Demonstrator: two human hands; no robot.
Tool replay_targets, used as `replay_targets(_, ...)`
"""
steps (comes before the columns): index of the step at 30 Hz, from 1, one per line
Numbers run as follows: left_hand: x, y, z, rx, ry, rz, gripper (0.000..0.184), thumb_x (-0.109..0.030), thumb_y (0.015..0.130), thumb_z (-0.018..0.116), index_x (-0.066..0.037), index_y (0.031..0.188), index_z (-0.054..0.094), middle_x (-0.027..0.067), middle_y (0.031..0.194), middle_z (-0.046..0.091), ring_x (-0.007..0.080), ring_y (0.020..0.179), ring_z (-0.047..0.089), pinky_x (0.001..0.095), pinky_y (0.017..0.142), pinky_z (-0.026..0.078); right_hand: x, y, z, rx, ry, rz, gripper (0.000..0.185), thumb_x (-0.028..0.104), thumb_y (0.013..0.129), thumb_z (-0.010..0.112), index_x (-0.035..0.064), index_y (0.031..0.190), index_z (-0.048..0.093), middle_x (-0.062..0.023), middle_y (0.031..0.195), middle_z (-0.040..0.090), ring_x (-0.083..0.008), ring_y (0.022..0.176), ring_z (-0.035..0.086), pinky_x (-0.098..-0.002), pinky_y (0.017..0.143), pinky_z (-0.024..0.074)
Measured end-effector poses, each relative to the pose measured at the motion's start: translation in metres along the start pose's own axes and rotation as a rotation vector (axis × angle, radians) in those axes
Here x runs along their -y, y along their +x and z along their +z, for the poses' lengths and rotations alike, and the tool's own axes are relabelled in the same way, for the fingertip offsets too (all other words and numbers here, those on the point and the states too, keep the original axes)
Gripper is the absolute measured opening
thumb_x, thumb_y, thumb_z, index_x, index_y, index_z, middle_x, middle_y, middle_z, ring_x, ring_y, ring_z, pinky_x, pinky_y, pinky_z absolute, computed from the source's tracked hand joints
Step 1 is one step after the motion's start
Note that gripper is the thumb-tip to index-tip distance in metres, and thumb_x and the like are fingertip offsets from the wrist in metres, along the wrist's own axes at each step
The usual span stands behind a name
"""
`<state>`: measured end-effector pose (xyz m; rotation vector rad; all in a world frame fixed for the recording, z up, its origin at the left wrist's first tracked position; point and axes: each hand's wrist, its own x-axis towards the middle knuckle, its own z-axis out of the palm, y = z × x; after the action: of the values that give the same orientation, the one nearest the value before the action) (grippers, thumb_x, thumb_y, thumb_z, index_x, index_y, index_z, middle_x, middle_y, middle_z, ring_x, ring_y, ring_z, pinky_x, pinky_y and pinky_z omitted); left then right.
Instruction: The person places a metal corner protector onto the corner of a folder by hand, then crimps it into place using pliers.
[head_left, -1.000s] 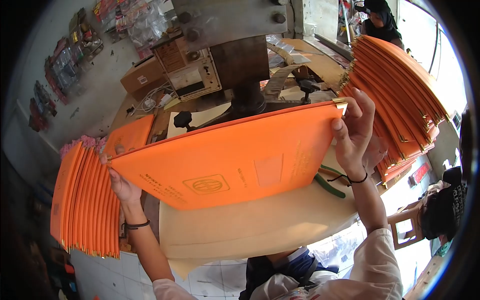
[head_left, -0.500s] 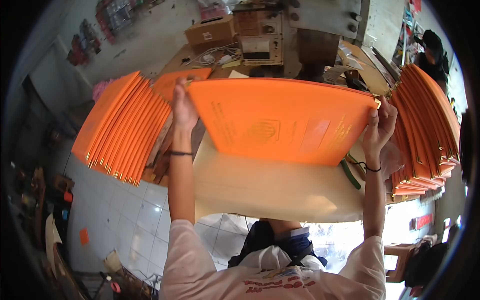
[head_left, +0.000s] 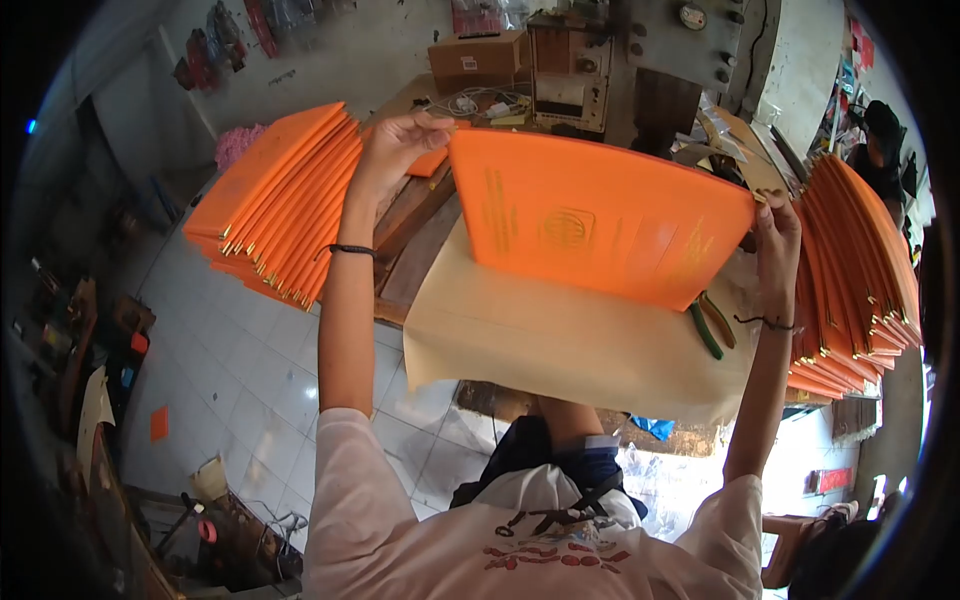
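Note:
An orange folder (head_left: 590,220) with gold lettering, a crest and a clear window stands upright before me. Its lower edge meets a cream sheet (head_left: 560,345). My left hand (head_left: 400,143) is closed at the folder's upper left corner, fingertips against it. At the upper right corner, my right hand (head_left: 777,230) pinches the edge, where a small gold-coloured corner piece shows. Just below the folder's lower right corner lie pliers (head_left: 707,330) with green handles, close to my right forearm.
Orange folders with gold corners are piled at the left (head_left: 280,200) and right (head_left: 850,270). Behind the work table are a cardboard box (head_left: 478,60), white cables (head_left: 480,102) and an old machine (head_left: 570,75). Another person (head_left: 882,150) is at the far right.
My view has shifted, so the scene sits differently in frame. The folder is turned slightly, its left end higher than its right. My left wrist is more bent over the corner.

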<state>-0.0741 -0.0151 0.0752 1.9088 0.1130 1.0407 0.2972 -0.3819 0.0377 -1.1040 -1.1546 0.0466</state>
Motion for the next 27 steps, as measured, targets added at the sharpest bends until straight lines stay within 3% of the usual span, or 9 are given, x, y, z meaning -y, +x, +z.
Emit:
replay_targets(2,-0.008,-0.005,-0.001,-0.011,0.066,-0.030,0.015,-0.005,0.087,0.074,-0.004,0.102,0.075,0.0049,0.101,0.073,0.0107,0.092,0.066,0.0260,0.086,0.054,0.004,-0.001,-0.002,0.017,0.000,0.006,0.017,0.022,0.097,0.067,0.0056,0.102,0.065,0.0040,0.095,0.064,-0.0044,0.085,0.058,-0.0226,0.078,0.0494)
replay_targets(6,-0.022,-0.015,0.010,0.009,0.103,-0.033,0.029,-0.017,0.091,0.071,-0.004,0.118,0.069,0.0028,0.101,0.072,0.0101,0.098,0.064,0.0244,0.091,0.050,0.013,-0.004,-0.008,0.083,-0.053,0.034,0.020,0.023,0.098,0.064,0.0042,0.103,0.065,0.0023,0.093,0.066,-0.0057,0.084,0.060,-0.0238,0.078,0.0503)
replay_targets(7,-0.013,-0.014,0.008,0.061,0.122,-0.027,0.038,-0.030,0.097,0.063,-0.004,0.124,0.063,0.0006,0.102,0.070,0.0115,0.102,0.063,0.0245,0.095,0.046,0.019,-0.005,-0.007,0.092,-0.085,0.048,0.020,0.023,0.098,0.064,0.0036,0.103,0.065,0.0019,0.093,0.066,-0.0058,0.083,0.061,-0.0237,0.077,0.0504)
replay_targets(10,0.011,-0.028,0.026,0.079,-0.338,-0.266,0.044,-0.040,0.102,0.053,-0.004,0.127,0.059,0.0021,0.112,0.067,0.0141,0.108,0.061,0.0285,0.099,0.044,0.038,-0.014,-0.001,0.123,-0.192,0.064,0.022,0.023,0.099,0.063,0.0019,0.104,0.065,0.0007,0.091,0.066,-0.0062,0.081,0.061,-0.0235,0.074,0.0510)
replay_targets(14,0.002,-0.056,0.078,-0.290,-0.416,-0.080,0.051,-0.043,0.104,0.045,-0.002,0.133,0.051,0.0113,0.134,0.057,0.0224,0.128,0.050,0.0413,0.110,0.036,0.065,-0.039,0.012,0.041,-0.288,0.100,0.022,0.018,0.097,0.066,-0.0022,0.106,0.065,-0.0020,0.088,0.066,-0.0087,0.080,0.064,-0.0244,0.073,0.0530)
replay_targets(18,-0.016,-0.068,0.089,-0.513,-0.469,0.077,0.043,-0.038,0.106,0.043,-0.005,0.132,0.050,0.0100,0.132,0.055,0.0209,0.126,0.050,0.0384,0.109,0.037,0.092,-0.081,0.031,0.016,-0.244,0.000,0.021,0.008,0.092,0.069,-0.0068,0.106,0.063,-0.0041,0.087,0.065,-0.0111,0.082,0.066,-0.0255,0.076,0.0540)
replay_targets(19,-0.025,-0.066,0.085,-0.579,-0.476,0.078,0.040,-0.036,0.106,0.043,-0.005,0.130,0.050,0.0087,0.129,0.056,0.0191,0.124,0.052,0.0385,0.105,0.040,0.097,-0.091,0.034,0.023,-0.246,-0.030,0.025,0.011,0.092,0.071,-0.0073,0.106,0.063,-0.0069,0.087,0.065,-0.0110,0.080,0.064,-0.0243,0.072,0.0513)
replay_targets(25,-0.094,-0.044,0.064,-0.369,-0.334,0.228,0.036,-0.031,0.106,0.045,-0.008,0.134,0.048,0.0033,0.120,0.058,0.0150,0.112,0.057,0.0343,0.096,0.047,0.112,-0.144,0.052,-0.092,-0.208,-0.169,0.031,0.017,0.087,0.076,-0.0068,0.101,0.062,-0.0112,0.089,0.064,-0.0142,0.077,0.058,-0.0256,0.070,0.0439)
replay_targets(27,-0.089,-0.035,0.065,-0.410,-0.347,0.258,0.036,-0.030,0.107,0.043,-0.009,0.137,0.047,0.0020,0.116,0.059,0.0139,0.108,0.057,0.0322,0.095,0.047,0.110,-0.151,0.057,-0.141,-0.220,-0.159,0.031,0.016,0.085,0.077,-0.0071,0.100,0.062,-0.0116,0.089,0.064,-0.0161,0.079,0.058,-0.0270,0.073,0.0444)
